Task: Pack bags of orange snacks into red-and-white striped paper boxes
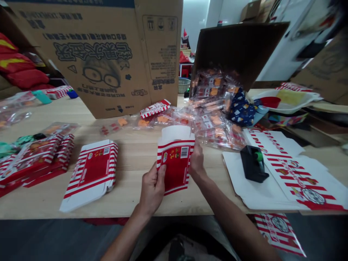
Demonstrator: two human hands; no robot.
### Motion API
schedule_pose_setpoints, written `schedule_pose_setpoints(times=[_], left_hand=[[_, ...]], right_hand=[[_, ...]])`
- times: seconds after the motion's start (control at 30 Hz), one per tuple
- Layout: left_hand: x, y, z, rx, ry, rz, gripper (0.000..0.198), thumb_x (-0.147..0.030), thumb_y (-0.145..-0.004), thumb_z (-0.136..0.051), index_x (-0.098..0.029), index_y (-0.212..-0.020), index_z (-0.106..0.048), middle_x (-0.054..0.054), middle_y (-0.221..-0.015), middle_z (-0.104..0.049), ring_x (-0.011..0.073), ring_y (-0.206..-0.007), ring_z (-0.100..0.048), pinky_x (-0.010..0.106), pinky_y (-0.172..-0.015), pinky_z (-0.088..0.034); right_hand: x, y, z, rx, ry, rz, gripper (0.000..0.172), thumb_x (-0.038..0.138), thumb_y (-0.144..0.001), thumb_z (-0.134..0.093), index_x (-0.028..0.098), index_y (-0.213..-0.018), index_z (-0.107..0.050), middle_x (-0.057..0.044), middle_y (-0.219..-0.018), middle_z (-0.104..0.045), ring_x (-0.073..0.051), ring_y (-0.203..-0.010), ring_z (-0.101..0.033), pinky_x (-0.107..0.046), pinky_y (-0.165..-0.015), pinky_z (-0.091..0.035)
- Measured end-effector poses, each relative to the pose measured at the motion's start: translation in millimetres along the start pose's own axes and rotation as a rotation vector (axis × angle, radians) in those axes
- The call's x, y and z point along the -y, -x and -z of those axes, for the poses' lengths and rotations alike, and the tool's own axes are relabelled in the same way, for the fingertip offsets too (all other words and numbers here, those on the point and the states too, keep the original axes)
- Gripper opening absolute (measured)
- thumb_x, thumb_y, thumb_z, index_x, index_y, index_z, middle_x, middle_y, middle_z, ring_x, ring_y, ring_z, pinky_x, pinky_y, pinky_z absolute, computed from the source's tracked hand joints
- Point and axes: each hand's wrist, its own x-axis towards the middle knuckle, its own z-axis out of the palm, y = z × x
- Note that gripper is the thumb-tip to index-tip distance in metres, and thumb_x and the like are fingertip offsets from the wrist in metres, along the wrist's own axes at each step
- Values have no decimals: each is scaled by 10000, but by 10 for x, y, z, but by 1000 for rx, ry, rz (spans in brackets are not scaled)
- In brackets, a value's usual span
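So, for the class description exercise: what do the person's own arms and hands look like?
The left grip and right grip are bare, ungloved human hands; the right one's fingers are largely hidden. The left forearm and right forearm are uncovered, with no sleeve in view. I can make out nothing worn on the wrists, and no cables or markings.

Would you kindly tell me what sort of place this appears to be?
Probably a small packing workshop: a wooden table bearing unfolded striped cartons, a black tape dispenser and a heap of clear-wrapped packets.
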Motion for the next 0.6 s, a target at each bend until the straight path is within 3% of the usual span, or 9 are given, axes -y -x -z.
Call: schedule_pose_setpoints(times=[0.1, 0.17, 0.27, 0.33, 0.43, 0.53, 0.6], left_hand=[[-9, 56, -84, 100, -21, -13, 336, -435, -1017, -438, -194, -994, -670, -11, -643, -616, 123, -518, -502, 222, -531, -439], [23, 77, -126, 98, -72, -40, 334, -443, -1021, -420, -211, -1078, -653, 27, -799, -699, 158, -645, -615, 247, -608, -497], [171, 90, -188, -81, -255, -170, 307, -475, -968, -517, -209, -1087, -615, 93, -991, -716, 234, -888, -678, 332, -772, -548], [320, 90, -211, -166, -369, -221, 256, -467, -944, -552, -216, -952, -605, 90, -894, -701, 243, -833, -676, 348, -750, -545], [526, 93, -205, -158, -372, -165, 233, -403, -976, -487, -232, -864, -598, 59, -745, -693, 213, -642, -659, 314, -623, -516], [614, 115, -190, -104, -269, -58, 266, -393, -994, -439, -229, -913, -631, 69, -793, -738, 218, -654, -689, 314, -640, -530], [602, 117, -188, -39, -192, 44, 303, -425, -1010, -414, -220, -993, -636, 77, -863, -755, 227, -730, -710, 321, -684, -550]], right_hand=[[-84, -118, -1, 9, -18, -17, 444, 625, -869, -528, 240, -652, -482, 51, -534, -509, -137, -500, -457, -275, -527, -420], [-88, -199, -22, -7, -45, -32, 424, 603, -870, -503, 247, -648, -439, 55, -536, -475, -130, -484, -418, -276, -500, -396], [-75, -286, -66, -88, -39, -14, 400, 586, -878, -452, 255, -658, -407, 48, -565, -459, -138, -516, -411, -282, -509, -394], [-62, -297, -76, -108, -17, 1, 389, 573, -896, -417, 261, -663, -393, 43, -574, -449, -148, -535, -412, -288, -523, -398], [-43, -248, -32, -109, 60, 64, 386, 553, -930, -411, 267, -670, -405, 29, -605, -465, -163, -575, -432, -295, -566, -406], [-53, -180, 60, -107, 277, 233, 346, 493, -984, -353, 261, -749, -458, 4, -693, -522, -180, -665, -490, -307, -666, -433], [-93, -138, 122, -106, 400, 268, 282, 441, -1000, -328, 250, -884, -500, -3, -727, -552, -193, -684, -529, -321, -694, -447]])
